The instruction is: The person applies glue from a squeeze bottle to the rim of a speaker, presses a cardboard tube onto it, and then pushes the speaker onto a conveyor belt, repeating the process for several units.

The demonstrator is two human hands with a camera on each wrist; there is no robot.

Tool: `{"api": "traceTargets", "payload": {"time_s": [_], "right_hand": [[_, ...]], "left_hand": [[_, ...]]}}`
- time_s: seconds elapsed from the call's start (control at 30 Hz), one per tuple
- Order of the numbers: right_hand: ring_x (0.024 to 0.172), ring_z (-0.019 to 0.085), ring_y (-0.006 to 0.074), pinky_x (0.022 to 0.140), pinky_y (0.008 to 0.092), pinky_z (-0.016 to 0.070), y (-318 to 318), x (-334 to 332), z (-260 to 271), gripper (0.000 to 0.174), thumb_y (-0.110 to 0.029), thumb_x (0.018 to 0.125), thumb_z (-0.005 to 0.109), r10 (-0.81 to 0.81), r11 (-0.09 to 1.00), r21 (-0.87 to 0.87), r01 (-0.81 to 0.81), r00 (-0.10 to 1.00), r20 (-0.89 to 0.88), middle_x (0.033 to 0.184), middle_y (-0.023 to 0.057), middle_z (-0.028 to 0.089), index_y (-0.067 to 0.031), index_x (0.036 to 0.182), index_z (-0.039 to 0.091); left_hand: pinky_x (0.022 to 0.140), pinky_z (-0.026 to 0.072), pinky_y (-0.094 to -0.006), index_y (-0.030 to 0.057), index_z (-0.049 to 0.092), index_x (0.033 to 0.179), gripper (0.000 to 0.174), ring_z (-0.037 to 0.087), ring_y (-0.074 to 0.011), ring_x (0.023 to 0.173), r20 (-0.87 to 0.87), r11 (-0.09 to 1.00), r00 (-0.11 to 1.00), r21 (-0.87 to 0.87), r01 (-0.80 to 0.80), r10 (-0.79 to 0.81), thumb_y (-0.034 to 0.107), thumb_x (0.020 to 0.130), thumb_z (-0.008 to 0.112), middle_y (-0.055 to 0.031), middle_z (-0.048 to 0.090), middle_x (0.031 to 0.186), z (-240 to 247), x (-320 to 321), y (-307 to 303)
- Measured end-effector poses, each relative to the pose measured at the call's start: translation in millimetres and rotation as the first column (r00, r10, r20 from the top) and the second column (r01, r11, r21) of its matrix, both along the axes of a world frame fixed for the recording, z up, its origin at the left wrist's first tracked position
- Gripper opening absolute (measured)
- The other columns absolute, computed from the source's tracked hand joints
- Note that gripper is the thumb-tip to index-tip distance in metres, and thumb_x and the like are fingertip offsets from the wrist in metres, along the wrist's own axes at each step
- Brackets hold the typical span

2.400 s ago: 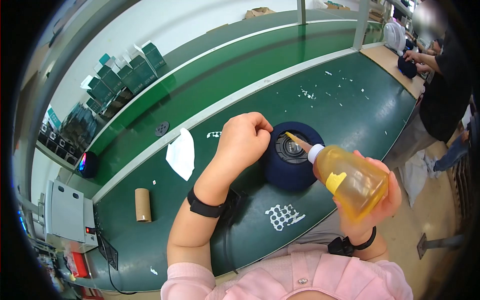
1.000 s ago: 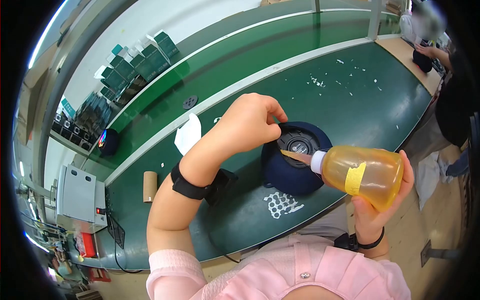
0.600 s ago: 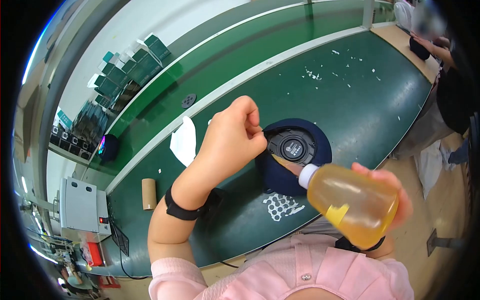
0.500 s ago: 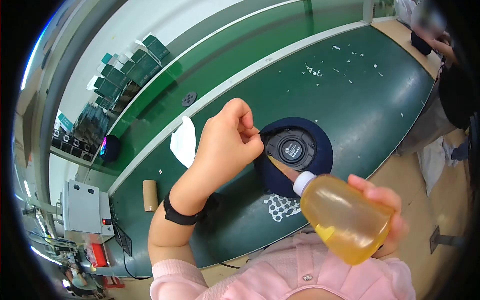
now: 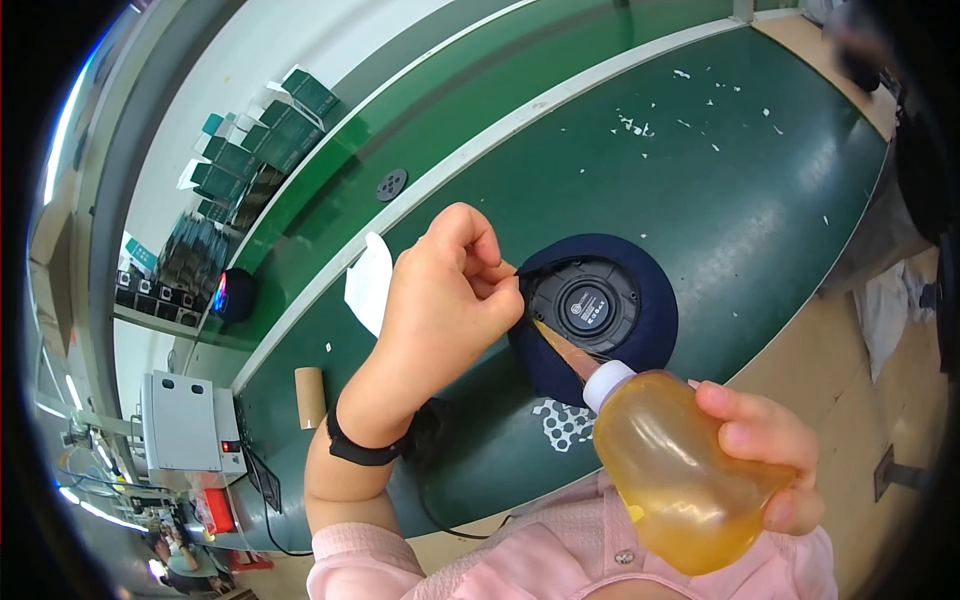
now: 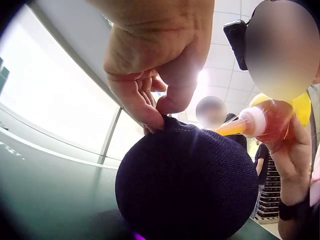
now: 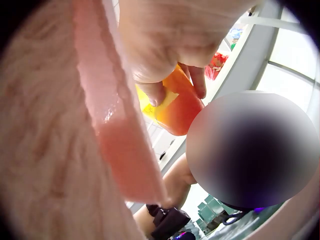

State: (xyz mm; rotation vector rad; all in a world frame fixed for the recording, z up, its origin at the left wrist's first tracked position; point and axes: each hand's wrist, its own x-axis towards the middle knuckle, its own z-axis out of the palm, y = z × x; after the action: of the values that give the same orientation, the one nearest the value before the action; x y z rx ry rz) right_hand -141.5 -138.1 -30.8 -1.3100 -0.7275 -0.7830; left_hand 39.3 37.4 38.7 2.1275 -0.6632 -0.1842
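Note:
A round speaker (image 5: 588, 308) covered in navy fabric stands base up on the green workbench, with its black ring and a printed label showing. At the opening's left edge, my left hand (image 5: 440, 295) pinches the fabric edge (image 6: 176, 123) between thumb and finger and pulls it up. My right hand (image 5: 775, 450) grips a squeeze bottle (image 5: 690, 470) of amber liquid, likely glue, tilted with its long tapered nozzle (image 5: 560, 348) at the inside of the fabric edge. Thin strands hang near the white cap (image 6: 257, 121). A yellow label patch (image 7: 150, 100) shows on the bottle.
Left of the hands lie a white sheet (image 5: 370, 285) and a cardboard tube (image 5: 310, 398). A perforated white scrap (image 5: 565, 425) is near the front edge. Paper bits (image 5: 635, 126) dot the far right. A grey machine (image 5: 180, 420) and green boxes (image 5: 250, 135) stand at left.
The nozzle has shifted along the opening toward the left and front edge. The bottle has swung lower and closer to the body. My left hand keeps pinching the fabric, now further left.

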Motion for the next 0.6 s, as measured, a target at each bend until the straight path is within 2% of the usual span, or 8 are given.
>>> {"api": "traceTargets", "payload": {"time_s": [0.1,0.13,0.2,0.23,0.3,0.43,0.53,0.6], "right_hand": [[0.12,0.042,0.0477,0.094,0.0567,0.0448,1,7,-3,0.032,-0.016,0.094,0.046,-0.124,0.991,-0.04,0.128,0.989,0.077,0.117,0.025,0.043,-0.0194,0.126,0.043],[0.12,0.042,0.0477,0.094,0.0567,0.0448,3,9,-4,0.032,-0.016,0.094,0.046,-0.122,0.991,-0.04,0.125,0.99,0.077,0.117,0.025,0.043,-0.0194,0.126,0.043],[0.115,0.047,0.0472,0.09,0.054,0.049,9,11,-5,0.041,-0.009,0.088,0.057,-0.205,0.979,0.038,0.202,0.975,0.091,0.112,0.0231,0.044,-0.0201,0.125,0.043],[0.115,0.047,0.0472,0.09,0.054,0.049,12,12,-5,0.041,-0.009,0.088,0.057,-0.201,0.979,0.037,0.199,0.975,0.092,0.112,0.0231,0.044,-0.0201,0.125,0.043],[0.11,0.052,0.0464,0.087,0.0511,0.0521,16,11,-5,0.052,-0.004,0.082,0.064,-0.348,0.937,0.055,0.345,0.936,0.058,0.112,0.0218,0.044,-0.0227,0.125,0.043],[0.108,0.053,0.0458,0.086,0.0496,0.053,16,5,-3,0.048,-0.003,0.084,0.062,-0.361,0.932,0.042,0.361,0.932,0.01,0.112,0.0219,0.044,-0.023,0.124,0.044],[0.111,0.051,0.0448,0.087,0.0493,0.0525,17,0,-4,0.045,-0.003,0.084,0.061,-0.343,0.931,0.114,0.347,0.938,-0.048,0.112,0.0219,0.045,-0.022,0.121,0.046],[0.115,0.049,0.0443,0.088,0.0492,0.052,14,-4,-3,0.038,-0.005,0.085,0.059,-0.208,0.957,0.181,0.228,0.971,-0.122,0.112,0.0216,0.044,-0.0211,0.118,0.048]], "left_hand": [[0.059,0.0493,-0.0241,0.0023,0.041,0.08,0.023,0.06,-0.0118,0.061,-0.006,1.0,1.0,0.002,0.009,-0.009,-0.005,0.071,0.06,-0.0079,0.06,0.066,1,0,0],[0.059,0.0493,-0.0241,0.0023,0.041,0.08,0.023,0.06,-0.0118,0.061,-0.005,1.0,1.0,0.002,0.006,-0.006,-0.005,0.071,0.06,-0.0079,0.06,0.066,1,0,0],[0.058,0.0442,-0.0186,0.0056,0.038,0.083,0.028,0.053,-0.0041,0.066,0.0,1.0,1.0,-0.013,0.023,-0.023,-0.009,0.07,0.058,-0.0032,0.057,0.071,0,0,0],[0.058,0.0442,-0.0186,0.0056,0.038,0.083,0.028,0.053,-0.0041,0.066,0.001,1.0,1.0,-0.014,0.019,-0.019,-0.009,0.07,0.058,-0.0032,0.057,0.071,0,0,0],[0.059,0.0448,-0.0187,0.0051,0.039,0.083,0.027,0.054,-0.0043,0.066,-0.012,1.0,1.0,0.001,0.024,-0.024,-0.009,0.07,0.058,-0.003,0.056,0.071,0,0,0],[0.059,0.0454,-0.0188,0.0049,0.039,0.083,0.027,0.054,-0.0044,0.066,-0.026,1.0,0.999,0.01,0.018,-0.017,-0.009,0.07,0.058,-0.0033,0.056,0.072,1,-1,-1],[0.06,0.0455,-0.0188,0.0049,0.039,0.084,0.027,0.054,-0.0044,0.066,-0.011,1.0,1.0,0.001,0.021,-0.021,-0.009,0.07,0.058,-0.0036,0.056,0.071,0,-2,0],[0.06,0.0458,-0.0191,0.0051,0.038,0.084,0.027,0.054,-0.0047,0.067,0.002,1.0,1.0,-0.014,0.022,-0.022,-0.009,0.07,0.057,-0.0041,0.057,0.072,-1,-2,0]]}}
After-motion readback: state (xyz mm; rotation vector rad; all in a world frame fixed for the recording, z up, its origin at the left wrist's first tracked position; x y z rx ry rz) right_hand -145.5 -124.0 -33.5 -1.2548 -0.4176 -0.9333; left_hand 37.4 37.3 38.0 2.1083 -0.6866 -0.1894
